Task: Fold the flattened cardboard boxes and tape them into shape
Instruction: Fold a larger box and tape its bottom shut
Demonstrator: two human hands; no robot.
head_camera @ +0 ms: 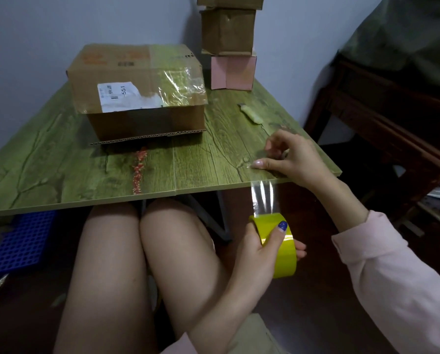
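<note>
While the left hand [259, 249] grips the yellow tape roll [285, 261] below the table [60, 175] edge, a clear strip [263, 198] runs up to the right hand [295, 159]. Its thumb presses the strip's end onto the tabletop, but I cannot tell whether its bent fingers pinch anything. Farther back sits a labelled cardboard box [137, 93], taped closed, contents hidden. Behind it a pink box [233, 72] carries stacked brown boxes [228, 31].

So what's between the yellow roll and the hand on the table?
A strip of clear tape, seen in the head view. It runs from the tape roll, held by the left hand, up over the table edge to the right hand.
</note>
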